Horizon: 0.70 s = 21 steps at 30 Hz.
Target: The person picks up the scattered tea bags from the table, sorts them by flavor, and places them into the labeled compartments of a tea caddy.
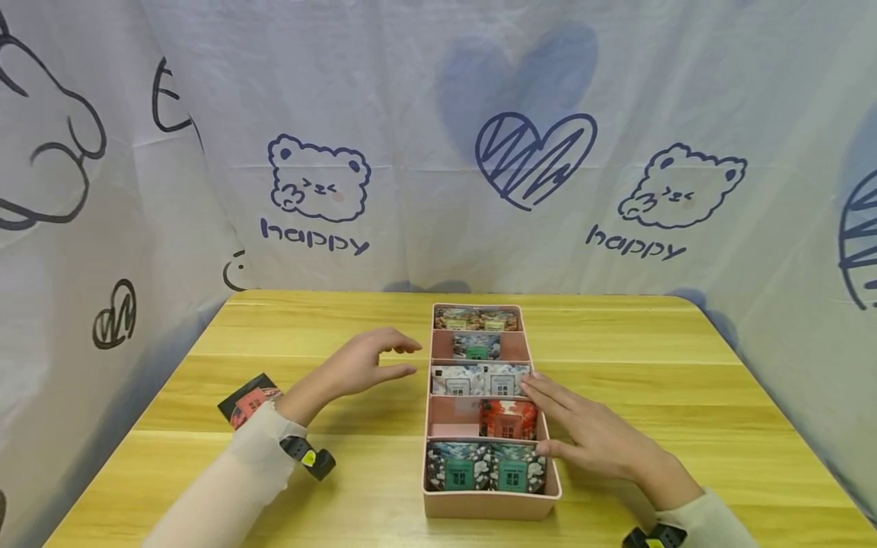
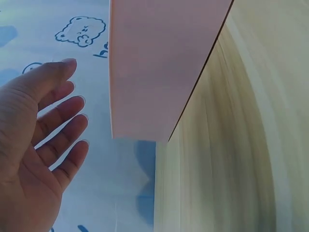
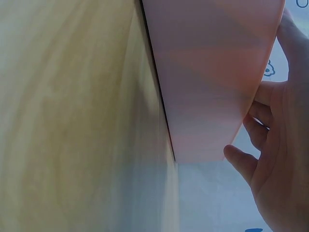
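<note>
A long pink divided box [image 1: 489,505] stands on the table, its compartments in a row running away from me. Two dark green tea sachets [image 1: 457,466] fill the front one; behind them a red tea sachet [image 1: 509,418] sits at the right of its compartment. White tea sachets [image 1: 457,380], a single green-labelled sachet [image 1: 476,347] and yellow-labelled sachets [image 1: 457,319] follow. My left hand [image 1: 366,361] hovers beside the box's left wall, fingers loosely bent, holding nothing. My right hand [image 1: 599,441] rests at the right rim, fingertips over the edge by the white sachets.
A dark sachet with a red label [image 1: 250,399] lies on the wooden table [image 1: 651,365] at the left, partly hidden by my left forearm. A white cloth [image 1: 411,205] with drawings hangs behind the table and along its sides.
</note>
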### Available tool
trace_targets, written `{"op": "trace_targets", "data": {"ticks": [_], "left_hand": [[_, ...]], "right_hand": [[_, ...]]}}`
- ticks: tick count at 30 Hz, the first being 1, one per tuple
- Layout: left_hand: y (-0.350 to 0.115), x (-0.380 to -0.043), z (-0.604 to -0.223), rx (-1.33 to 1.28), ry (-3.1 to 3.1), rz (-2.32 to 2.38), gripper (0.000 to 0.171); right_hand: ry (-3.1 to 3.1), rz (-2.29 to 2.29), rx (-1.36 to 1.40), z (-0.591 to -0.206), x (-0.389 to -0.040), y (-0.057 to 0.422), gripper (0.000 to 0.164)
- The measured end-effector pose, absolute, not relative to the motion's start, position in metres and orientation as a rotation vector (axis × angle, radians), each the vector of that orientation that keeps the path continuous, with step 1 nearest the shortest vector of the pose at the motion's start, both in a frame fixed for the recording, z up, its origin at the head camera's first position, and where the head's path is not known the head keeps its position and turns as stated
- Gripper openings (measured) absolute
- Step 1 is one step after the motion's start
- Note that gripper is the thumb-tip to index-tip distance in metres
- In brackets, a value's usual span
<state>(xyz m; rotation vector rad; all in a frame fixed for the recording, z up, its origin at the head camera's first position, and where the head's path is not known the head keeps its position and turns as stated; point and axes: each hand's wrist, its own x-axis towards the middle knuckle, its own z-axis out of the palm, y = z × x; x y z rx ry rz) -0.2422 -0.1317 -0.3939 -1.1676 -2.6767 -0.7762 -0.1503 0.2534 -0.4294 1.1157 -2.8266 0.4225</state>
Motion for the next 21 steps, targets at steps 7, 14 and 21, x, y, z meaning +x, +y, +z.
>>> {"op": "trace_targets", "data": {"ticks": [7, 14, 21], "left_hand": [[-0.153, -0.231, -0.394, -1.074, -2.694, -0.825, 0.039], [-0.175, -0.219, -0.397, -0.989, -2.715, -0.819, 0.043], [-0.198, -0.211, -0.403, -0.905, -2.751, -0.835, 0.045]], "right_hand": [[-2.815, 0.414, 1.12, -0.427, -0.15, 0.252, 0.078], [-2.822, 0.419, 1.116, -0.428, -0.15, 0.253, 0.078], [-2.833, 0.42, 1.109, -0.428, -0.15, 0.253, 0.078]]}}
